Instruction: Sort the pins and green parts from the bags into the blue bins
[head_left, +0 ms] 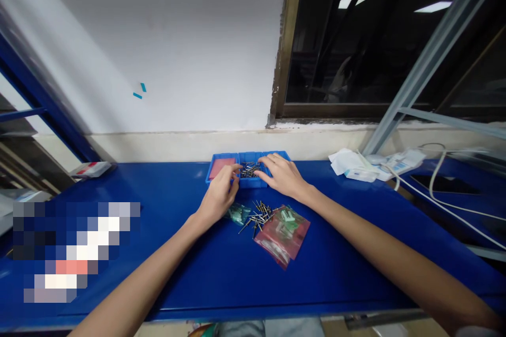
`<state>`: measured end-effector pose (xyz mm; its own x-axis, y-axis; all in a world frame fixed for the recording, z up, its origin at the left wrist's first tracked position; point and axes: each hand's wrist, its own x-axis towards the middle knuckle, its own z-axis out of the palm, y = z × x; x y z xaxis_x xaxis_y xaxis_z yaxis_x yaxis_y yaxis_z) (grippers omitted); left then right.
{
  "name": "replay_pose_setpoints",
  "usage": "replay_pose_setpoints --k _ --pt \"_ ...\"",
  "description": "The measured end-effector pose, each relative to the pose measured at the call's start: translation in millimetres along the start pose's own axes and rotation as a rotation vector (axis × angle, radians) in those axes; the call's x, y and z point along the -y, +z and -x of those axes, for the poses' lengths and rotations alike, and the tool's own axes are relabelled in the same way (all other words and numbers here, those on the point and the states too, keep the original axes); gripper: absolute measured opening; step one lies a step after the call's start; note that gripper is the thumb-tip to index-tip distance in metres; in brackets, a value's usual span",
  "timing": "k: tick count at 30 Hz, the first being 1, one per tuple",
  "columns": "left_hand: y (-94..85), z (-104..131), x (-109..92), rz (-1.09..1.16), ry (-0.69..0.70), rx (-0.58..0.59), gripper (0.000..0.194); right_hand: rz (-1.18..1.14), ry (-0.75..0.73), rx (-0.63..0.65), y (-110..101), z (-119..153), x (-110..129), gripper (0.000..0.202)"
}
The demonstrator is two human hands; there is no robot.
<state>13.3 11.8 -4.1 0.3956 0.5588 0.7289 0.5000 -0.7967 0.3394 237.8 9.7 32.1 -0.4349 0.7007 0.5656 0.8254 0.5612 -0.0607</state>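
Observation:
A blue plastic bin [259,183] with three compartments stands at the back of the blue table. Its middle compartment holds a heap of thin metal pins [250,170] that look like blind rivets. My left hand [223,189] is at the left side of that heap, fingers bent and apart, thumb low. From the right, my right hand [282,174] reaches over the right compartment, fingers spread toward the heap. I see nothing held in either hand. Nearer me lies a loose pile of similar rivets [261,216]. It touches a pink bag [282,237] with pale green pieces inside.
A pink sheet or bag [221,166] fills the left compartment. Beside my left wrist lies a small clear greenish bag [239,214]. White packets [353,165] and white cables [438,197] lie right; a grey-and-red box [90,169] sits left. The wall is behind the bin.

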Motion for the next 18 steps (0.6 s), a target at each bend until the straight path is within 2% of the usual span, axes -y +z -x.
replay_pose_setpoints --k 3,9,14,18 --pt "-0.7 1 -2 -0.017 0.020 0.065 0.026 -0.036 -0.012 0.016 -3 16 5 0.027" --pt "-4.6 2 -3 -0.062 0.080 0.261 0.025 -0.092 0.020 0.240 -10 54 10 0.021" --pt "-7.2 -2 -8 -0.060 0.086 0.389 0.019 -0.113 0.058 0.328 -10 58 14 0.016" --pt "-3.3 -2 -17 -0.092 0.111 0.516 0.020 -0.101 0.025 0.303 -1 61 19 0.018"
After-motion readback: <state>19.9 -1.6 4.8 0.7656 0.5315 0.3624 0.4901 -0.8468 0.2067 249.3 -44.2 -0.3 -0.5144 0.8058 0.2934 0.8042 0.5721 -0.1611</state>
